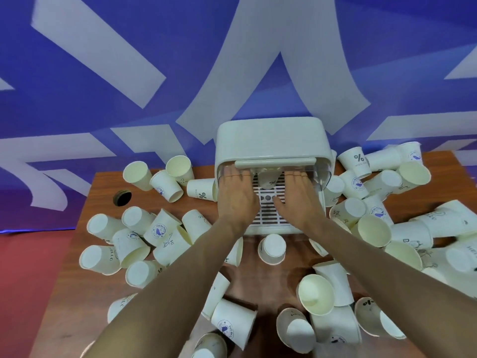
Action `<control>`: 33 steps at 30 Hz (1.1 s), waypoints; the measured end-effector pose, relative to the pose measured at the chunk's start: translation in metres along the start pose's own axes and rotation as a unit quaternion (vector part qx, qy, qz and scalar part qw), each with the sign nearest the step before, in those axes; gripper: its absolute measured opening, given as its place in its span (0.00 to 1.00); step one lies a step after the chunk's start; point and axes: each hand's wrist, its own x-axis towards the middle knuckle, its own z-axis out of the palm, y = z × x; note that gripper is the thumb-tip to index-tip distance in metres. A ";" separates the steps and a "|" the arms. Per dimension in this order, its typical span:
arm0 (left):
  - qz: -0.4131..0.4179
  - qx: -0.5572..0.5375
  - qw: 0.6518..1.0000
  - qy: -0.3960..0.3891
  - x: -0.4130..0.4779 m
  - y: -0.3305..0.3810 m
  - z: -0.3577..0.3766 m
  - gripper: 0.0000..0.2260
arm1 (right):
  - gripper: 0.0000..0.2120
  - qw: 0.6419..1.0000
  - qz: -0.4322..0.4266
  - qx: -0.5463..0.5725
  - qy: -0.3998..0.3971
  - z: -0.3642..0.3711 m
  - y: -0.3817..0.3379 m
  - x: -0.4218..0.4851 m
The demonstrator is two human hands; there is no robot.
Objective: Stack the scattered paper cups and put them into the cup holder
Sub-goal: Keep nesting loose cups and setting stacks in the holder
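A white cup holder box (271, 140) with a clear flip-up front stands at the back middle of the brown table (268, 275). Both my hands reach inside it over its slotted white tray (268, 215). My left hand (236, 195) and my right hand (299, 195) lie flat with straight fingers under the lid's handle. A paper cup (268, 180) sits inside between them, and neither hand holds it. An upside-down cup (272, 248) stands just in front of the box. Many white paper cups lie scattered on both sides.
Several loose cups pile up at the left (134, 239), at the right (382, 202) and near the front edge (322, 306). A round cable hole (122, 197) is at the table's back left. A blue and white wall rises behind. Red floor lies at the left.
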 end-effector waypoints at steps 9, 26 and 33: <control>0.228 0.069 0.964 -0.114 -0.040 -0.004 -0.058 0.18 | 0.32 0.998 -0.056 -0.012 -0.032 -0.054 0.012 -0.072; 0.414 0.121 0.897 -0.097 0.012 0.168 -0.118 0.09 | 0.24 0.987 0.085 -0.137 0.012 -0.209 0.167 -0.190; 0.429 0.126 0.880 -0.158 -0.022 0.251 -0.057 0.11 | 0.23 0.991 0.072 -0.103 -0.050 -0.191 0.245 -0.206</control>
